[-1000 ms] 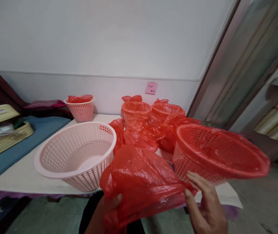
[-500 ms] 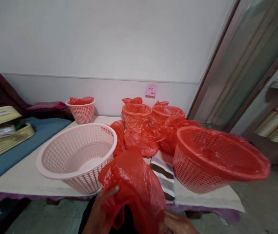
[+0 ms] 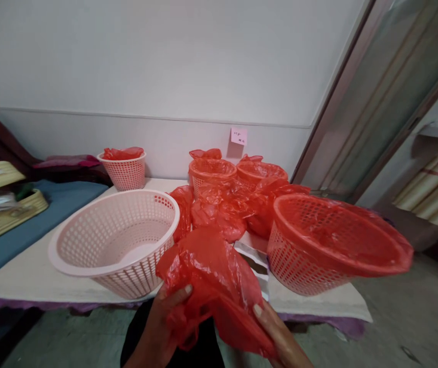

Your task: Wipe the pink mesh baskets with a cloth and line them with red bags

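Observation:
Between my hands, at the table's front edge, hangs a crumpled red plastic bag (image 3: 215,281). My left hand (image 3: 167,317) is closed on its left side, the thumb lying over the plastic. On its right side my right hand (image 3: 276,332) grips the plastic with the thumb on top; the other fingers are mostly hidden. A large pale pink basket (image 3: 115,235) with no bag in it stands just beyond my left hand. To the right is a large basket lined with a red bag (image 3: 311,255), the plastic folded over its rim.
More red bags (image 3: 219,209) lie bunched mid-table. Behind them stand two smaller bag-lined baskets (image 3: 213,171), and at back left a small white basket (image 3: 125,171) with red plastic inside. A striped cloth (image 3: 255,263) lies on the table (image 3: 23,278). A pink note (image 3: 239,136) is on the wall.
My right hand has come up from the lower edge and now shows its thumb on the bag's right side. The bag has spread wider between my hands. The view has shifted slightly.

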`<state>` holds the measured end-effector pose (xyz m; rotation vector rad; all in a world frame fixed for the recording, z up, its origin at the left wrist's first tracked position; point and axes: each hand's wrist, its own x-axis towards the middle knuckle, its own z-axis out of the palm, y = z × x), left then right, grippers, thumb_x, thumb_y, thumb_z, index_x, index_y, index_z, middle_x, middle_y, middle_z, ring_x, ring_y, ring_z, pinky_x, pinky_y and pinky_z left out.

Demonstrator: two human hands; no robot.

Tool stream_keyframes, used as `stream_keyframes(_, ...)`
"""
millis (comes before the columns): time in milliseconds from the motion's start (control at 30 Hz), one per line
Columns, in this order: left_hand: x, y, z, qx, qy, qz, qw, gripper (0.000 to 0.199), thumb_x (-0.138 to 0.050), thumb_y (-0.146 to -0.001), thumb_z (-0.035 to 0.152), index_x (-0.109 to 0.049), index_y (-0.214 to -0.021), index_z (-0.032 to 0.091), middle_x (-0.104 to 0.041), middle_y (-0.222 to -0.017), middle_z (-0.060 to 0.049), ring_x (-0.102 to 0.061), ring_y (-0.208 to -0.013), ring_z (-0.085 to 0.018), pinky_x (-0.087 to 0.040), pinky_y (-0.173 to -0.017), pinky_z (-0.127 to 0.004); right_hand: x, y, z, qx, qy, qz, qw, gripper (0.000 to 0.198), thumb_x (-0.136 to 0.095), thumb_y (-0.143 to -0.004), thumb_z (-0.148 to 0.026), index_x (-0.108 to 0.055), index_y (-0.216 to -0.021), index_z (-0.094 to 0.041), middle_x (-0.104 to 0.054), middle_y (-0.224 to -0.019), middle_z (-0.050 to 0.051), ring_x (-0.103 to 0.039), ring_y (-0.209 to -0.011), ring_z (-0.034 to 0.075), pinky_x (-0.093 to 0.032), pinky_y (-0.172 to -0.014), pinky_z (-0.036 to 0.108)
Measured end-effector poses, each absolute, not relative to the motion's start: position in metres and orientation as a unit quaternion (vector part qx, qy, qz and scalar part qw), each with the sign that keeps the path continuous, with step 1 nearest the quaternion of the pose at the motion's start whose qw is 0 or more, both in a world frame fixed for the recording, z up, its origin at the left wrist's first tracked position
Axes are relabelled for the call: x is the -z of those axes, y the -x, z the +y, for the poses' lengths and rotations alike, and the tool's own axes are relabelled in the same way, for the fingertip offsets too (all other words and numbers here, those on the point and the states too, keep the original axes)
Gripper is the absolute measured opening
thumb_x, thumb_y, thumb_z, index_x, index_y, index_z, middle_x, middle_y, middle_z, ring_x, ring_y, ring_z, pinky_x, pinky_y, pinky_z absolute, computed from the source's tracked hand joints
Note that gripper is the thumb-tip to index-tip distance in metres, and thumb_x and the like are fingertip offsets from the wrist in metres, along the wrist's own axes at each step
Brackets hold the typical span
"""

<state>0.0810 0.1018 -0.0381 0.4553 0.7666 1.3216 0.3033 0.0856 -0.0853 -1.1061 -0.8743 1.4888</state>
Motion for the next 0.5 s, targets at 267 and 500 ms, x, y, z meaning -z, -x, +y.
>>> stream_keyframes(267,0.037,-0.081,0.092,-0.569,-0.201,0.350,0.716,0.057,-0.068,-0.082,0.018,-0.047,-0.135,0.021,-0.070,-0.116,-0.010,-0.066,-0.106,-0.026,-0.054,-0.091,-0.041,0.091,-0.295,0.087,-0.640,0.412,-0.252,0.598,0.057,-0.080,-0.068,-0.029,-0.058,-0.120,-0.021,-0.072,-0.106,0.010,-0.070,-0.091,0.025,-0.053,-0.083,0.038)
stream_keyframes(500,0.061,-0.082,0.054,-0.404,-0.075,0.386,0.826,0.050,-0.076,-0.074,0.037,-0.060,-0.115,0.013,-0.072,-0.110,-0.015,-0.069,-0.097,-0.030,-0.059,-0.072,-0.039,0.093,-0.288,0.092,-0.579,0.434,-0.245,0.645,0.045,-0.079,-0.070,-0.028,-0.061,-0.111,-0.024,-0.072,-0.105,0.004,-0.069,-0.090,0.018,-0.053,-0.082,0.030)
